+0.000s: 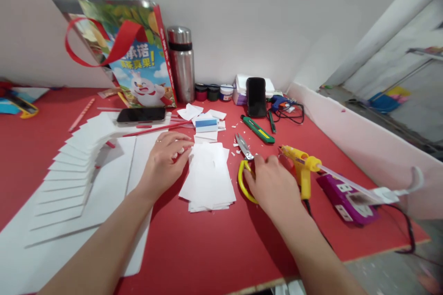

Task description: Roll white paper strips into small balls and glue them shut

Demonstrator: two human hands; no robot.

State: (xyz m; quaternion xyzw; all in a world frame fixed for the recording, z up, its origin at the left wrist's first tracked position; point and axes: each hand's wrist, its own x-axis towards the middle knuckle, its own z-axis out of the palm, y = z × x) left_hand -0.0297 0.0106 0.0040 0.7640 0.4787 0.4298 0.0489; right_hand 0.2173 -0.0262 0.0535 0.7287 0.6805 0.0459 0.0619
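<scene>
A stack of white paper pieces (209, 173), its sheets slightly fanned, lies on the red table in front of me. At its upper left edge rests my left hand (166, 159), fingers loosely bent and apart, fingertips by the paper. Small whitish bits between thumb and fingers are too small to name. My right hand (273, 184) grips yellow-handled scissors (244, 147) right of the stack. It covers one handle loop, and the blades point away from me, a little apart. Small paper scraps (236, 151) are scattered around the blades.
Left lies a curved, stepped white structure (69, 166) on white board (121, 184). A phone (141, 115), green utility knife (258, 129) and folded papers (206, 123) lie further back. A yellow glue gun (299, 161) and purple box (346, 200) are right. Behind stand a bag (138, 64) and flask (182, 64).
</scene>
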